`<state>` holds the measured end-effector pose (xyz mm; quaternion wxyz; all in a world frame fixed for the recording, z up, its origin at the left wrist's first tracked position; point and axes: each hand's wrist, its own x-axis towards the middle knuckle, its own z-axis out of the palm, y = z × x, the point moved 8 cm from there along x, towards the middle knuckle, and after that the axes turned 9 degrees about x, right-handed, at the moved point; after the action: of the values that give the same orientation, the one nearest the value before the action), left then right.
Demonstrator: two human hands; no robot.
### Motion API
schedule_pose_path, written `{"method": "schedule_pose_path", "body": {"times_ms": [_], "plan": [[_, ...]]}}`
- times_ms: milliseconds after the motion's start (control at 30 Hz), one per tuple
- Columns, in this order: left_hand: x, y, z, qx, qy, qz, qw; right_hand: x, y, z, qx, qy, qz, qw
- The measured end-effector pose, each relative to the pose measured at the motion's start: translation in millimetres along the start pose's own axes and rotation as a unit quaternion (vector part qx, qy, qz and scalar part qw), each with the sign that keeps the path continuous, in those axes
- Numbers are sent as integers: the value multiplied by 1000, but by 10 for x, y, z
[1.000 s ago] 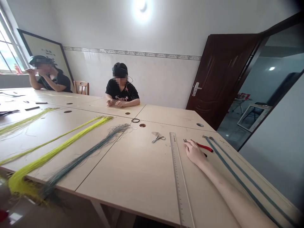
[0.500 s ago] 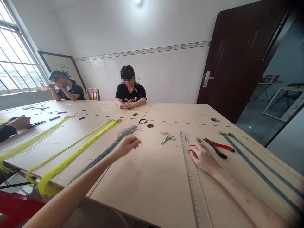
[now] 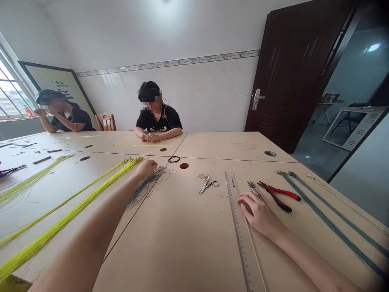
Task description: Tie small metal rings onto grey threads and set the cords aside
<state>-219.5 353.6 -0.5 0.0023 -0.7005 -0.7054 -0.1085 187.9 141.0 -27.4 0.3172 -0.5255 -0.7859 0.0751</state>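
Note:
My left hand (image 3: pixel 147 167) is stretched out over the top end of a grey-blue thread bundle (image 3: pixel 142 186), its fingers bent together; what they hold, if anything, is too small to tell. Just left of it runs a bright yellow thread bundle (image 3: pixel 75 206). My right hand (image 3: pixel 257 211) rests with fingers apart on the right edge of a clear ruler (image 3: pixel 240 227). Beyond its fingertips lie small pointed snips (image 3: pixel 254 189) and red-and-black pliers (image 3: pixel 281 196). Small silver scissors (image 3: pixel 208 184) lie left of the ruler.
Blue-grey thread bundles (image 3: pixel 325 219) lie at the right. A black ring (image 3: pixel 174 159) sits near a table hole (image 3: pixel 184 166). Two people are seated across the wooden table (image 3: pixel 182 243), one in the middle (image 3: pixel 159 117), one at the left (image 3: pixel 69 115). A brown door (image 3: pixel 282 73) stands behind.
My left hand has moved forward and left, to the top of the grey-blue bundle. My right hand stays by the ruler. The view has turned, and the co-worker's hand at the far left is gone.

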Motion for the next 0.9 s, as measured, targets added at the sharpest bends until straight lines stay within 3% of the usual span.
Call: {"method": "schedule_pose_path", "body": {"times_ms": [133, 333, 900], "plan": [[138, -157, 74, 31, -15, -19, 999, -3, 7, 7, 10, -8, 14, 1000], [156, -403, 126, 55, -57, -22, 997, -3, 51, 35, 27, -19, 24, 999], [229, -381, 239, 67, -62, 4, 996, -17, 76, 51, 30, -31, 47, 998]]}}
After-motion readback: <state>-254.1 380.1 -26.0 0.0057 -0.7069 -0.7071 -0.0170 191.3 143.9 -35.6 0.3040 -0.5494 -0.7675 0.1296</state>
